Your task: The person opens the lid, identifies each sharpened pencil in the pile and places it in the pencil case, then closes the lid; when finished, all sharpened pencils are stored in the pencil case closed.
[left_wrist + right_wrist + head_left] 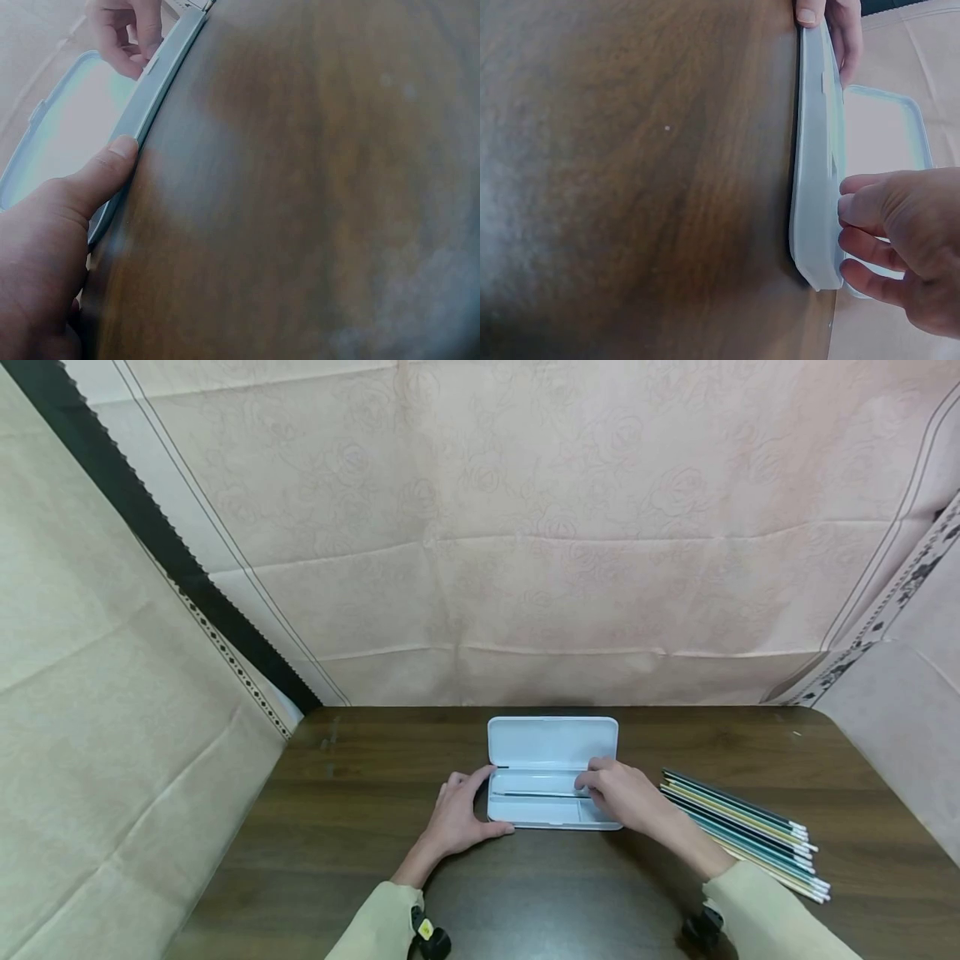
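An open pale-blue pencil case (534,812) lies on the table, its lid (552,741) tipped back toward the wall. My left hand (457,818) holds the case's left end, thumb along the front edge and fingers toward the back corner. In the left wrist view that thumb (112,161) presses the front rim. My right hand (618,789) reaches over the case's right part with bent fingers. Its fingertips (851,206) dip behind the rim, so whether they pinch anything is hidden. A thin dark line runs lengthwise inside the case, up to the right fingers.
Several pencils (750,835) in dark, teal and pale-yellow tones with white ends lie in a slanted bundle beside my right forearm. The brown wooden table (360,860) meets a patterned cloth wall (555,568) at its far edge. Cloth also hangs at both sides.
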The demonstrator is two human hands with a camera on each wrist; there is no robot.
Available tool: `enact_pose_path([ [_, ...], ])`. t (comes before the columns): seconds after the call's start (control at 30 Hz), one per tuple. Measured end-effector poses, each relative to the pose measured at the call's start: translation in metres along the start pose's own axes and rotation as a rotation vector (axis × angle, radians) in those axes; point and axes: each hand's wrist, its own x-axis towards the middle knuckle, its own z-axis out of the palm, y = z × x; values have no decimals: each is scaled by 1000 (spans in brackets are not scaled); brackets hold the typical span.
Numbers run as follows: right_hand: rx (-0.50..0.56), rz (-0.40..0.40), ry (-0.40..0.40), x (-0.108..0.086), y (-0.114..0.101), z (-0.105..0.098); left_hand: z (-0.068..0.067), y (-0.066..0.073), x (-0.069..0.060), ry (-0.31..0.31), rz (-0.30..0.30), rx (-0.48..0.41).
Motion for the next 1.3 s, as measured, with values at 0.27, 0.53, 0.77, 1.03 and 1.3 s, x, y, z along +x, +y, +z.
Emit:
enact_pose_path([
  [0.27, -5, 64, 138, -19, 9, -12, 0, 1, 0, 9, 8, 1],
  [0.53, -46, 65, 298, -87, 34, -29, -1, 2, 0, 6, 8, 3],
  [0.77, -93, 63, 405, -145, 48, -34, -1, 2, 0, 7, 8, -4],
  [1.03, -148, 187, 379, -193, 51, -32, -1, 1, 1, -1, 2, -9],
  [1.3, -195, 353, 289, -219, 51, -32, -1, 1, 0, 3, -2, -16],
])
